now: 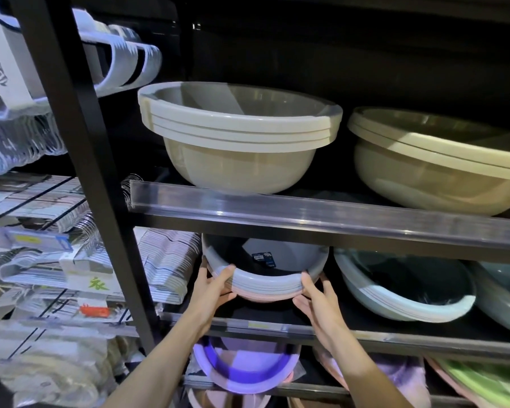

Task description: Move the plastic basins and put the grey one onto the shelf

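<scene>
A stack of nested grey basins (pixel 265 282) with a pink basin (pixel 262 297) underneath sits tilted on the middle shelf (pixel 277 325); a dark label lies inside the top one. My left hand (pixel 214 285) grips the stack's front-left rim, thumb over the edge. My right hand (pixel 317 295) holds the front-right rim, fingers under it. Both forearms reach up from below.
Beige basin stacks (pixel 239 142) (pixel 436 166) stand on the upper shelf behind a clear price rail (pixel 321 213). Pale green-grey basins (pixel 407 290) lie to the right. Purple basins (pixel 245 372) sit below. A black upright post (pixel 100 172) separates a left bay of packaged hangers (pixel 42 260).
</scene>
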{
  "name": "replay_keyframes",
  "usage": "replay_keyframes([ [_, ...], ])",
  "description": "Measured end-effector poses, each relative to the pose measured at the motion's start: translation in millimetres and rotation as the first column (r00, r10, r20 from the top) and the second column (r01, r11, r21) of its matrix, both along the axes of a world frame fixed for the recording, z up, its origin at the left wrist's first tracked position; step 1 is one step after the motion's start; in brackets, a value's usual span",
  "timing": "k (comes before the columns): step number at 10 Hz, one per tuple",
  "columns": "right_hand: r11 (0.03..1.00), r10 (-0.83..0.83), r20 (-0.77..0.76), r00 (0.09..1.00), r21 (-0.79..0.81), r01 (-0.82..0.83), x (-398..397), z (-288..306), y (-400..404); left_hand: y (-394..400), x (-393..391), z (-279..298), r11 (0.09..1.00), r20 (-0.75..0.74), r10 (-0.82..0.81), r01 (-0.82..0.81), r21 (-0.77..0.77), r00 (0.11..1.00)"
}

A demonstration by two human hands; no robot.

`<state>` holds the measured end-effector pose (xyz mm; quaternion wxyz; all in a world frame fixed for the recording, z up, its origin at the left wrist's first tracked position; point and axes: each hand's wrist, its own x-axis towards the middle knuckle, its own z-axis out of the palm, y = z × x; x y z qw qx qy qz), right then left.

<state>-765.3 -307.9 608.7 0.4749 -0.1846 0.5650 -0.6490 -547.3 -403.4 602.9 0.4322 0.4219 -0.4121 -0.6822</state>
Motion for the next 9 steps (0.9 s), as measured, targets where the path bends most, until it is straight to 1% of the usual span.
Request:
replay_keyframes([
  [1, 1.000, 0.000, -0.012, 1.000, -0.004, 0.000, 1.9, 1.9, 0.3, 0.1, 1.1, 1.1, 1.000, 0.002, -0.009, 0.009, 0.009, 1.000],
  [3, 1.000, 0.020, -0.054, 0.998, 0.024, -0.019, 1.5, 7.0, 4.1, 2.8, 7.0, -3.6, 0.998, 0.140, -0.027, 0.035, -0.055, 0.990],
  [5, 0.998, 0.039, -0.114, 0.993, 0.062, -0.032, 3.0, 13.4, 17.5, 5.9, 15.8, -2.0, 0.996, 0.215, -0.005, 0.023, -0.081, 0.977],
  [7, 0.999, -0.014, -0.165, 0.986, 0.050, 0.023, 10.6, 20.6, 38.2, 11.2, 28.3, -5.3, 0.993, 0.211, -0.015, 0.040, -0.114, 0.977],
  [9, 0.996, -0.045, -0.255, 0.966, 0.062, 0.063, 29.2, 36.1, 65.6, 27.0, 29.8, 1.4, 0.979, 0.275, -0.043, 0.095, -0.178, 0.961],
])
